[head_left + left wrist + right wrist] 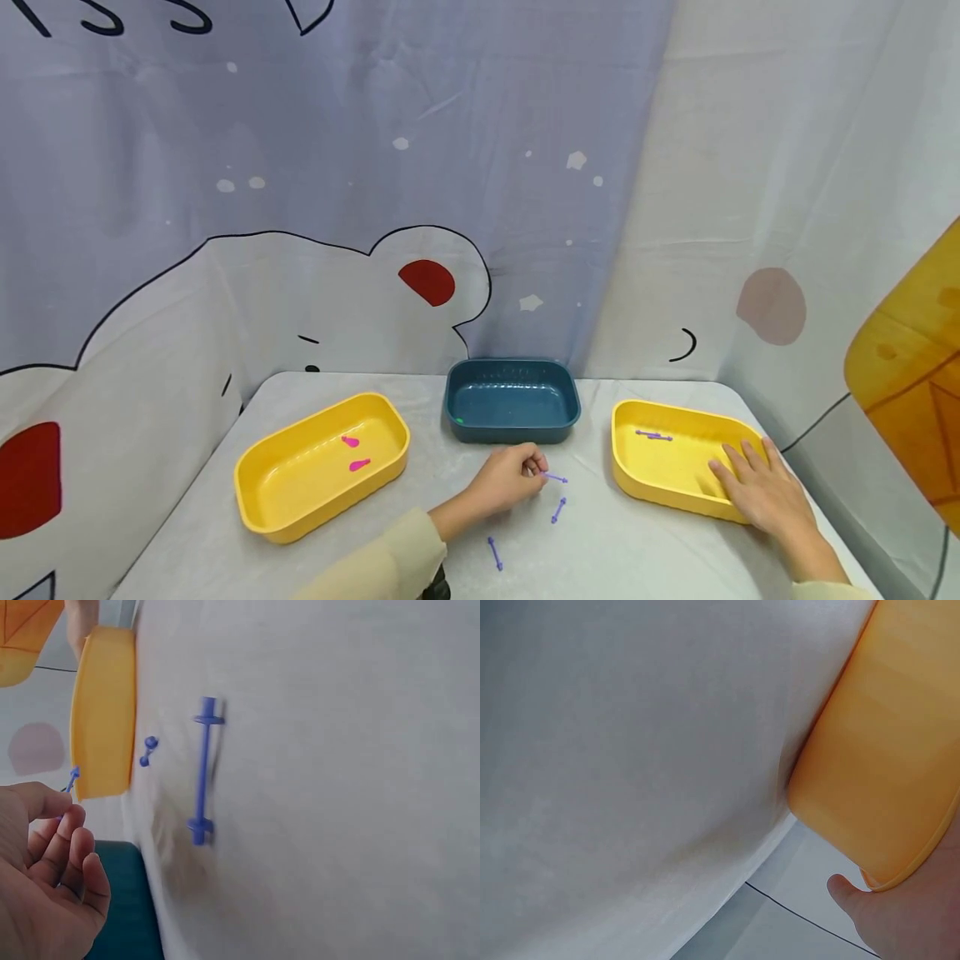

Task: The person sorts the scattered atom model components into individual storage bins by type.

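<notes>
My left hand (510, 479) pinches a small purple rod with knobbed ends (556, 477) between thumb and fingertips, just above the table in front of the dark teal tray. In the left wrist view, one end of that rod (73, 778) sticks out past the fingertips. Two similar purple rods, one nearer the hand (558, 510) and one closer to the front (495, 553), lie on the white cloth. My right hand (768, 492) rests, fingers spread, over the right end of the right yellow tray (630, 482). Inside this tray lie two more purple rods (654, 434).
The dark teal tray (513, 434) stands at the back middle with a tiny green piece (460, 421) in it. On the left, another yellow tray (330, 510) holds two pink pieces (360, 465). Printed curtains (337, 167) hang behind the table.
</notes>
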`<state>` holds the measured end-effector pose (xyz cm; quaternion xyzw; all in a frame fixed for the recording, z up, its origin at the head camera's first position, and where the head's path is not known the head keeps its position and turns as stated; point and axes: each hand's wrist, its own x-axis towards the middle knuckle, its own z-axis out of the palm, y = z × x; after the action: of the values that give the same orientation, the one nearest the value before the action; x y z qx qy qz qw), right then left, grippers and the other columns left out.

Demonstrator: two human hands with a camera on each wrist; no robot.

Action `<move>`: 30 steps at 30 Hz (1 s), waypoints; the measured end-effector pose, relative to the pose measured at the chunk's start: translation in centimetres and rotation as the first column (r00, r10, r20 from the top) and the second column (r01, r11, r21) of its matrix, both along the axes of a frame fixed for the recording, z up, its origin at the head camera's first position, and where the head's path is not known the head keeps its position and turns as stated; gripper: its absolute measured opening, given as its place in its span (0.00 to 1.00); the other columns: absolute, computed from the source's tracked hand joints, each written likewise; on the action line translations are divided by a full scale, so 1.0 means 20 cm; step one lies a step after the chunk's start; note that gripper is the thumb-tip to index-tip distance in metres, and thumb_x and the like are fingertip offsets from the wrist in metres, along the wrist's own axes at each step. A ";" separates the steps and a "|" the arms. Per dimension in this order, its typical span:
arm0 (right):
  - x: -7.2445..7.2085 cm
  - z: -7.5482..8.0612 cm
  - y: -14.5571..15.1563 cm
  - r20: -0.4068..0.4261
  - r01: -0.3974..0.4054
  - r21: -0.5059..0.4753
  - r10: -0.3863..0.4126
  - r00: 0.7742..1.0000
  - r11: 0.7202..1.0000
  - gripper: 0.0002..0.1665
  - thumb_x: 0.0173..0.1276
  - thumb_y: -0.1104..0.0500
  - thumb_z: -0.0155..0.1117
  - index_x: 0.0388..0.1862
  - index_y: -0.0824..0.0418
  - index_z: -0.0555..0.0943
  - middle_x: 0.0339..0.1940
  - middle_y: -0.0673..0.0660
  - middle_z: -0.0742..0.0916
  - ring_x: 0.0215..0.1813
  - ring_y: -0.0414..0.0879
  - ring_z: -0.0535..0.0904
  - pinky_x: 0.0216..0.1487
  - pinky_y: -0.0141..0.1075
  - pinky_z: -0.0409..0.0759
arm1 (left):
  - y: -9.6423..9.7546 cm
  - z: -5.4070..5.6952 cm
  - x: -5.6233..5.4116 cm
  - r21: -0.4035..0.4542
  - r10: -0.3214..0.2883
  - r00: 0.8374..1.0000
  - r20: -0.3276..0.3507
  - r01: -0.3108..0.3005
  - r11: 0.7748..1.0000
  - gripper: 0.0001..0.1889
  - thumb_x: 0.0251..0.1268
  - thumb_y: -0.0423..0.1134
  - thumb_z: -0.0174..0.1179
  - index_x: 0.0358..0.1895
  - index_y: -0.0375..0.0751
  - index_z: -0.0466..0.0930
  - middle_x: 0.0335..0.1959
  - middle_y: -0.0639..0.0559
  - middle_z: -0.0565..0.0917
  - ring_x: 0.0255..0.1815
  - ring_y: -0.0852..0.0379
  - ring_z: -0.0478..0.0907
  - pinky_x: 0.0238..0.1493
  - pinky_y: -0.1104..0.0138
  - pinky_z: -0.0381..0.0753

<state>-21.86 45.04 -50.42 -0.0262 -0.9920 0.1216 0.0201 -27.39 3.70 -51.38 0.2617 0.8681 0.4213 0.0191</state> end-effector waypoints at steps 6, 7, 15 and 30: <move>0.00 0.00 0.00 0.006 0.011 -0.002 -0.011 1.000 1.000 0.51 0.80 0.30 0.30 0.76 0.74 0.59 0.75 0.81 0.57 0.79 0.74 0.31 0.68 0.76 0.43 | 0.06 0.03 -0.02 0.023 -0.024 0.999 -0.046 0.025 0.999 0.06 0.61 0.36 0.68 0.33 0.50 0.80 0.25 0.65 0.78 0.23 0.70 0.69 0.26 0.75 0.71; 0.00 0.00 0.00 0.005 0.012 -0.002 -0.012 1.000 1.000 0.51 0.80 0.30 0.30 0.76 0.74 0.59 0.75 0.81 0.57 0.79 0.74 0.31 0.68 0.76 0.44 | 0.07 0.03 -0.02 0.029 -0.027 0.998 -0.049 0.029 0.999 0.06 0.61 0.36 0.68 0.33 0.50 0.80 0.25 0.65 0.78 0.23 0.70 0.68 0.25 0.75 0.71; 0.00 -0.01 0.00 -0.004 0.011 0.005 -0.011 1.000 1.000 0.50 0.80 0.31 0.31 0.75 0.74 0.60 0.75 0.81 0.58 0.79 0.74 0.32 0.68 0.76 0.45 | 0.17 0.08 -0.04 0.041 -0.040 0.999 -0.023 0.041 0.998 0.07 0.61 0.35 0.68 0.33 0.50 0.79 0.25 0.65 0.77 0.23 0.70 0.68 0.25 0.75 0.71; 0.00 -0.01 0.00 -0.004 0.020 0.006 -0.020 1.000 1.000 0.50 0.80 0.30 0.31 0.75 0.73 0.61 0.75 0.81 0.58 0.79 0.74 0.32 0.68 0.76 0.45 | 0.35 0.16 -0.08 0.093 -0.046 0.999 0.003 0.046 0.995 0.06 0.62 0.36 0.69 0.34 0.49 0.81 0.26 0.65 0.79 0.24 0.68 0.69 0.26 0.76 0.71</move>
<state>-21.87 45.02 -50.53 -0.0356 -0.9921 0.1182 0.0234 -29.05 10.77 -48.20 0.2812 0.8413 0.4612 0.0189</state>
